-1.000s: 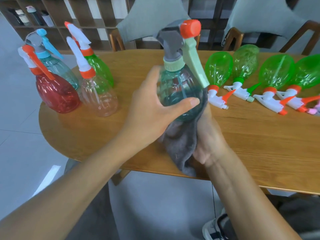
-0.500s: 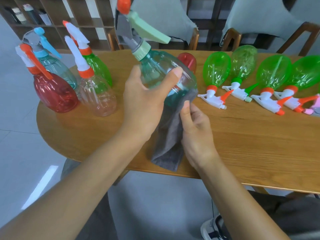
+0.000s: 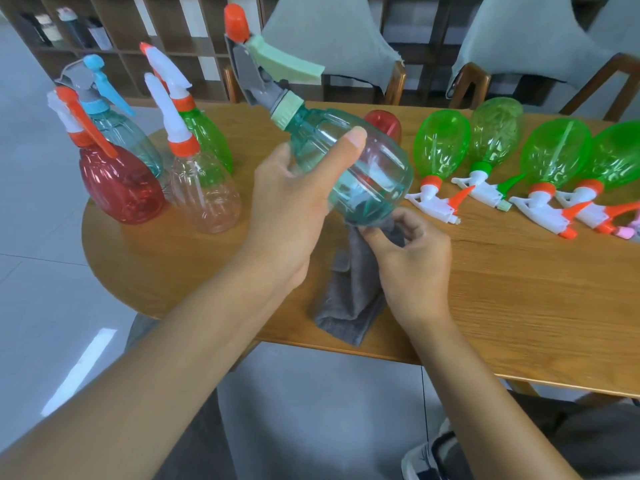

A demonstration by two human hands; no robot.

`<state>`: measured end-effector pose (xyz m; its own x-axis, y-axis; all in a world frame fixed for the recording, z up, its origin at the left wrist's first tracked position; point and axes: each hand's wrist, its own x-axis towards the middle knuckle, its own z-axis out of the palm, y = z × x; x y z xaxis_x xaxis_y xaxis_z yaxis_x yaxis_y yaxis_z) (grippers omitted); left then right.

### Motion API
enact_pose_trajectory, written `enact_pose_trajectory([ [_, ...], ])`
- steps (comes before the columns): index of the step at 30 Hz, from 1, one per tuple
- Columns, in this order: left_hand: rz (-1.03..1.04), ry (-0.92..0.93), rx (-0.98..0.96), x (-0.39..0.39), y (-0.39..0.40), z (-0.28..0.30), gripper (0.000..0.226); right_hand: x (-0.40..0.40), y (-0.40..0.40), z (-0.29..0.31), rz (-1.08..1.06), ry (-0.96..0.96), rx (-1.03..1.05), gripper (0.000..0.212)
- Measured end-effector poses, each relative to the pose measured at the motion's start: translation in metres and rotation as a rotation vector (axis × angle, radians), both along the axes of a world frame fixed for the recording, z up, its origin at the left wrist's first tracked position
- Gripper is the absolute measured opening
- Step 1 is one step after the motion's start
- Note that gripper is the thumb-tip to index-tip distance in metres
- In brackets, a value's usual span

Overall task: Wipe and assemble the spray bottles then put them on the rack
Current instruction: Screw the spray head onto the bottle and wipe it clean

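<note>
My left hand point(image 3: 291, 206) grips a clear teal spray bottle point(image 3: 367, 168) above the table, tilted with its grey and pale green trigger head and orange nozzle up to the left. My right hand point(image 3: 412, 258) pinches a grey cloth point(image 3: 349, 292) against the bottle's base; the cloth hangs down over the table edge. Several assembled bottles stand at the left: a red one point(image 3: 121, 181), a teal one point(image 3: 121, 133), a clear one point(image 3: 204, 192) and a green one point(image 3: 207, 136). Several green bottles point(image 3: 443, 143) lie on their sides to the right.
The round-ended wooden table point(image 3: 519, 289) carries everything. A red bottle point(image 3: 384, 124) lies behind the held one. Chairs with grey covers point(image 3: 329, 39) stand behind the table. A dark wooden rack point(image 3: 114, 39) of cubbies with a few bottles lines the far wall.
The held bottle went from upright to tilted, head up-left. My right hand slid the cloth from the bottle's side down to its base.
</note>
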<state>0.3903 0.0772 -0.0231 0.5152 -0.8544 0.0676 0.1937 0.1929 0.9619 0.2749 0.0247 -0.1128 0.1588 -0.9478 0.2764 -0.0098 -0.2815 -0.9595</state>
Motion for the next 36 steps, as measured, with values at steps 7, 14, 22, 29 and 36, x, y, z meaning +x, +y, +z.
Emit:
enact_pose_trajectory([
  [7, 0.055, -0.03, 0.006, 0.012, 0.002, 0.0, 0.023, -0.001, -0.009, 0.0, -0.009, -0.116, 0.211, 0.012],
  [14, 0.09, -0.048, 0.019, 0.006, -0.004, -0.009, 0.026, -0.002, -0.001, 0.008, 0.171, -0.05, -0.008, 0.026],
  [22, 0.027, -0.095, 0.046, 0.002, 0.0, -0.008, 0.025, -0.004, -0.008, 0.01, 0.15, -0.22, 0.069, 0.018],
  [29, 0.069, -0.168, 0.022, 0.009, 0.002, -0.01, 0.029, -0.005, -0.001, 0.015, 0.275, -0.32, 0.172, 0.019],
  [36, 0.047, -0.154, 0.012, 0.009, 0.003, -0.01, 0.03, 0.001, 0.006, 0.015, 0.34, -0.234, 0.197, 0.028],
])
